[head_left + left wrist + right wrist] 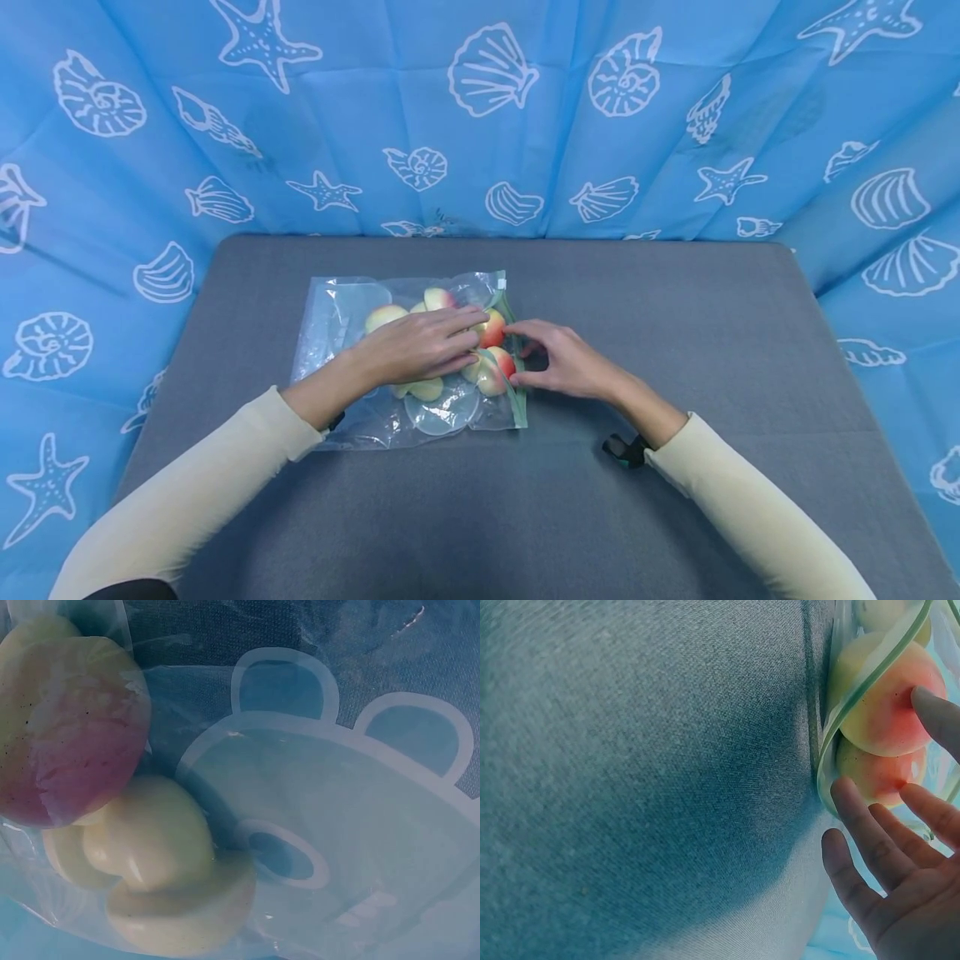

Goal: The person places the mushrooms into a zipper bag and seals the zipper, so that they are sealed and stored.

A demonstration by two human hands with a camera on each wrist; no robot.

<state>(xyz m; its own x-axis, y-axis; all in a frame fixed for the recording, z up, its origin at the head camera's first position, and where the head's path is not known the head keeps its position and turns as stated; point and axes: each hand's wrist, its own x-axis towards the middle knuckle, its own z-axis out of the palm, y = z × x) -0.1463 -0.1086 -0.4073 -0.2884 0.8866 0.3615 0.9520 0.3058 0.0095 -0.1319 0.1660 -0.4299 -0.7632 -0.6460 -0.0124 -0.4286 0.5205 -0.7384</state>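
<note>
A clear zip bag (322, 333) with a green-edged mouth lies flat, its mouth toward the right. Inside are several yellow-and-red peaches (493, 332) and pale cream, rounded pieces (161, 832). My left hand (423, 340) lies over the bag, back upward. Its fingertips hold the upper lip back, and the green edge (877, 671) bows toward them. At the mouth my right hand (566, 360) has thumb and fingers spread. In the right wrist view its thumb (937, 720) overlaps one peach (889, 697), and a finger reaches the peach (877, 776) beneath it.
The grey cloth-covered table (660, 308) stretches around the bag. A blue curtain (555, 125) printed with white shells and starfish hangs behind and at both sides. A pale bear-face print (360, 802) shows on the bag.
</note>
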